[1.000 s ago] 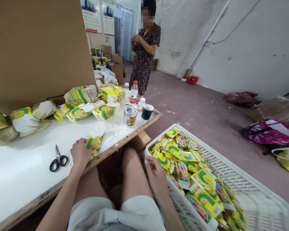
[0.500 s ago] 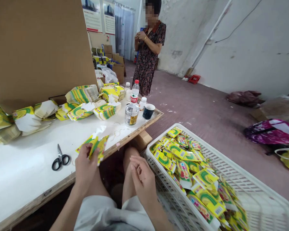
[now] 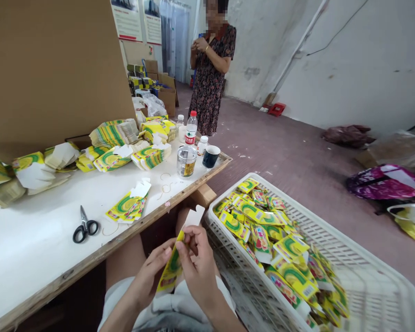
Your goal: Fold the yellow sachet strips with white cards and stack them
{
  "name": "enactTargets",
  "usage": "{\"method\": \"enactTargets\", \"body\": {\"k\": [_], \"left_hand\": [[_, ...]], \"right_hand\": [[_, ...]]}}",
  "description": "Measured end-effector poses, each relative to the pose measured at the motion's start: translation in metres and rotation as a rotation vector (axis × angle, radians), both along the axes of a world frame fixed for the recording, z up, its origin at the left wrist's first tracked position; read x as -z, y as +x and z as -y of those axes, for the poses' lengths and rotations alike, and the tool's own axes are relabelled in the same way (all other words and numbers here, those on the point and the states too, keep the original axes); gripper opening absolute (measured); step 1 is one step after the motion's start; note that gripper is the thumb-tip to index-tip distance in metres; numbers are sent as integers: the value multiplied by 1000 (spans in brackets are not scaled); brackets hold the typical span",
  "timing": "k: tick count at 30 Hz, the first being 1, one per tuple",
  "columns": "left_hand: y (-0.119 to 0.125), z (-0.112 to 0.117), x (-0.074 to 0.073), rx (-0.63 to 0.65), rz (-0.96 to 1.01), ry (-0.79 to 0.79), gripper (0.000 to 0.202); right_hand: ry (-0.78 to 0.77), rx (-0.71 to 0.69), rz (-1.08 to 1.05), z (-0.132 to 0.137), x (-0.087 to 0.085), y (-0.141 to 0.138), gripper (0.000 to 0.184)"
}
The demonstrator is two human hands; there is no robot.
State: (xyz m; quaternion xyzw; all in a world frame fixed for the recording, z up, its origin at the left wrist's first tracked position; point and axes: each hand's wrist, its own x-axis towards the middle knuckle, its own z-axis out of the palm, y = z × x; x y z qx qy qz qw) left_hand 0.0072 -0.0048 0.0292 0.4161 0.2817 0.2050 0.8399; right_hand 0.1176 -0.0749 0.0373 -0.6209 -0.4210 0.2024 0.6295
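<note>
Between my two hands, above my lap, is a yellow and green printed carton (image 3: 173, 269) with a white flap sticking up at its top. My left hand (image 3: 154, 263) grips its left side, fingers along the edge. On the other side my right hand (image 3: 198, 258) pinches the carton near the flap. A few flat cartons (image 3: 127, 206) lie on the white table (image 3: 51, 230) near its front edge. To their left rest black-handled scissors (image 3: 85, 227). At my right stands a white plastic basket (image 3: 363, 263) holding many yellow cartons (image 3: 292, 274).
Bundles of flat cartons (image 3: 114, 133) line the back of the table beside a large brown board (image 3: 51, 69). A bottle (image 3: 191, 129), a clear tub (image 3: 186, 162) and a dark mug (image 3: 210, 157) stand at the table's far corner. Another person (image 3: 210, 78) stands beyond.
My left hand has left the cartons on the table and moved right, over my lap, with one carton. My right hand, empty before, now holds that carton too.
</note>
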Motion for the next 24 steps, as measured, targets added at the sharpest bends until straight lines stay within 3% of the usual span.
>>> {"method": "enactTargets", "body": {"k": [2,4,8,11,14,18,21,24], "left_hand": [[2,4,2,-11,2,-114,50],[5,5,3,-16,14,-124,47],[6,2,7,-126,-34,-76,45],[4,-3,15,-170,-90,44,47],[4,-6,19,-150,-155,252,44],[3,-9,14,-155,-144,407,59],[-3,-13,7,-77,-106,414,66],[-11,-16,3,62,-84,390,55]], "right_hand": [[2,-16,-47,1,1,-2,9],[14,-2,-79,2,4,-4,9],[37,148,-80,2,11,-2,33],[-95,84,-50,2,15,3,16],[-194,62,-8,3,17,9,29],[-117,49,-102,6,16,15,14],[-16,1,-181,10,15,19,30],[-33,-86,-123,16,11,26,27]]}}
